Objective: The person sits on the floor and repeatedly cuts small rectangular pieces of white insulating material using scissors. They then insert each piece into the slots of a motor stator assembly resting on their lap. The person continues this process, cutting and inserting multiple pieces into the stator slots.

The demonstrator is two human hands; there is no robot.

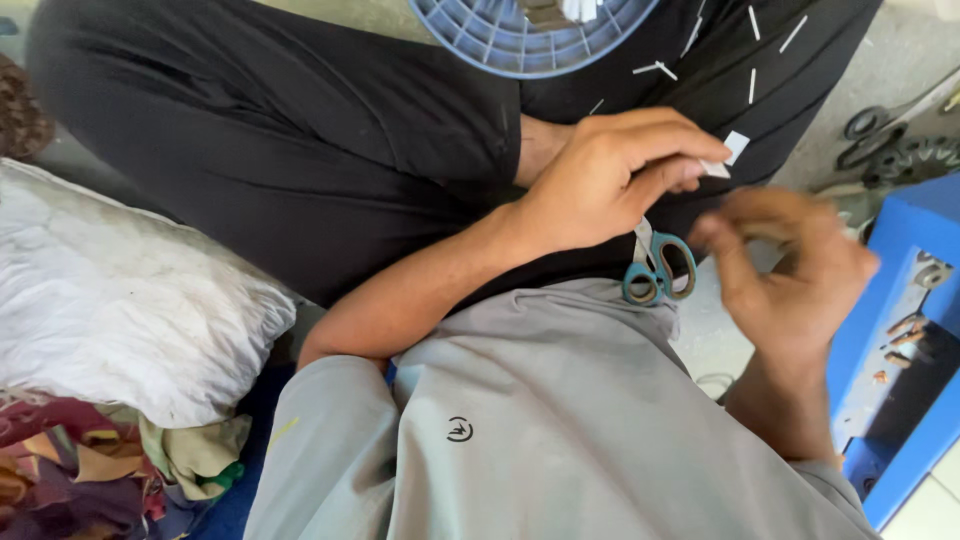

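Light: soft, even daylight; no strong source can be made out.
Shadows: faint, gathered under the left hand [610,175] and in the black trouser folds.
Glare: none seen.
Blur: the right hand [790,275] is smeared by motion.
Focus: the scissors [660,268] and grey shirt [560,420] are rendered sharply.

A pale concrete floor [905,45] carries a white stuffed sack [120,300] at the left, with a heap of coloured fabric scraps [90,470] beside it. At the right stand a blue box [900,290] and dark metal scissors [890,130].
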